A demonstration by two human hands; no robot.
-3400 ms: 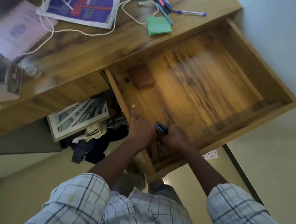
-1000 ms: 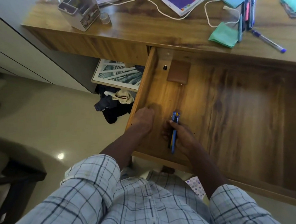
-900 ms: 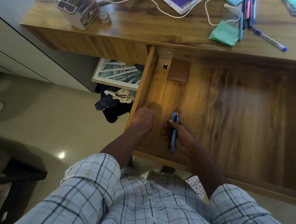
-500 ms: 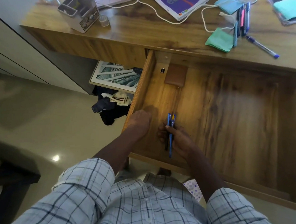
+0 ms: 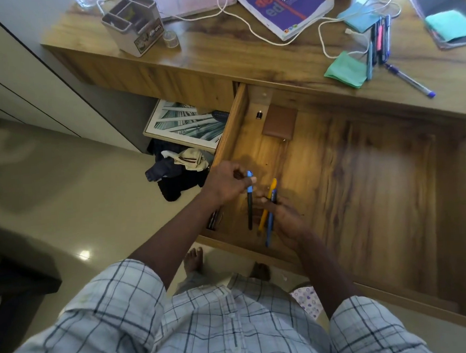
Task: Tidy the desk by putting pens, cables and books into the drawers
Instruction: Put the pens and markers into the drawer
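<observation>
Your left hand [image 5: 227, 186] pinches one dark pen [image 5: 249, 202], your right hand [image 5: 283, 217] grips two pens [image 5: 268, 215] over the open drawer [image 5: 363, 182]; lay them flat, side by side, near the front-left corner.

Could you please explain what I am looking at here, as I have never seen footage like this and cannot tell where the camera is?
There is no machine: a person wears the camera on the head, looking down at their own arms. The left hand pinches a dark pen with a blue cap. The right hand holds an orange pen and a blue pen over the open drawer. On the desk lie a purple book, a white cable and more pens.
</observation>
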